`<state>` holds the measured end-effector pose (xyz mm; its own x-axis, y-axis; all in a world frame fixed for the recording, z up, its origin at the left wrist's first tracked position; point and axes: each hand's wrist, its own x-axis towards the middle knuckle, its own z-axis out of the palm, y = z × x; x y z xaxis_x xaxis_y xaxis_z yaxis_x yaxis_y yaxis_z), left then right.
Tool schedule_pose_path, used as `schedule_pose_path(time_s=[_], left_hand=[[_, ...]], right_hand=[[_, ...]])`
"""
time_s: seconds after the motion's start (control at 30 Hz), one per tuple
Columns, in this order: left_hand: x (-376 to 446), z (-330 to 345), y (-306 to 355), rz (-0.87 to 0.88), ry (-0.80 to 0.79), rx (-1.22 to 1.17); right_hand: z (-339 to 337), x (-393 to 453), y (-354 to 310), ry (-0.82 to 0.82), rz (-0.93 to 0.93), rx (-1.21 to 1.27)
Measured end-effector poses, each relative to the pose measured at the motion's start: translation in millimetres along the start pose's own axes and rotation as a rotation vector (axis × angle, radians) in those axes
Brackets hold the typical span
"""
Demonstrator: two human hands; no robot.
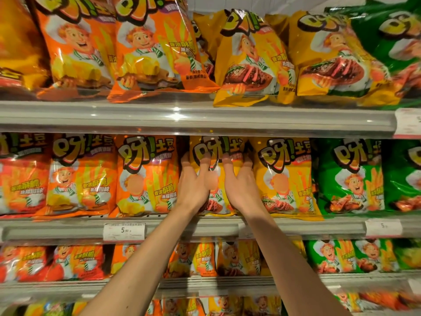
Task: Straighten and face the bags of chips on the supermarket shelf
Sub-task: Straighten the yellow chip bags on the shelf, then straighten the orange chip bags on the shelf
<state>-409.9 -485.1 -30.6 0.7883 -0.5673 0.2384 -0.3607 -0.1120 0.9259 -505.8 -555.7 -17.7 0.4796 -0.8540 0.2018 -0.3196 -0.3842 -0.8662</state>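
A yellow bag of chips (215,156) was stood upright on the middle shelf (205,226), between an orange bag (145,176) on its left and another yellow bag (284,176) on its right. The left hand (193,181) was laid against the bag's left side, its outer fingers slipped into the dark gap beside the orange bag and its thumb spread across the front; the fingers were held fairly straight, pressing rather than curled round anything. The right hand (241,181) was set against the bag's right side in the same manner, fingers extended upward, the outer ones tucked into the gap beside the neighbouring yellow bag. Both forearms were stretched up from the lower edge of the view. Green bags (350,176) were ranged further right on the same shelf. A price tag (124,231) was fixed to the shelf rail below the orange bag. More orange, yellow and green bags were shown on the shelves above and below.
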Motion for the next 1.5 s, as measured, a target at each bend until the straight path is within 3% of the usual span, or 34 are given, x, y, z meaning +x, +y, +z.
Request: schedule_pose_path(time_s=[0.23,0.33,0.4,0.53,0.77,0.97,1.27,1.5], left_hand=[[-14.9,-6.6,-0.5,0.126,-0.013,-0.001],[-23.2,-6.6,-3.5,0.191,-0.013,0.105],[-26.5,-5.4,-4.7,0.193,-0.02,0.153],[-28.9,-1.9,-2.8,0.192,0.008,0.222],[-30.3,8.1,-0.1,0.177,0.035,0.224],[-33.5,9.7,0.3,0.162,0.033,0.218],[-35.5,-15.1,-0.6,0.224,-0.086,0.133],[-61.5,-73.6,-17.2,0.266,-0.093,0.008]], right_hand=[[-26.0,-19.6,3.1,0.045,-0.261,0.044],[-51.4,-21.6,16.9,0.353,-0.494,-0.146],[-66.6,-15.6,35.9,0.509,-0.482,-0.343],[-75.9,-11.2,71.8,0.367,-0.226,-0.492],[-85.0,-1.2,80.1,0.308,-0.273,-0.505],[-74.2,-8.1,89.2,0.354,-0.259,-0.483],[-87.3,-26.8,71.1,0.301,-0.201,-0.326],[-39.0,-84.3,47.5,0.428,-0.44,-0.115]])
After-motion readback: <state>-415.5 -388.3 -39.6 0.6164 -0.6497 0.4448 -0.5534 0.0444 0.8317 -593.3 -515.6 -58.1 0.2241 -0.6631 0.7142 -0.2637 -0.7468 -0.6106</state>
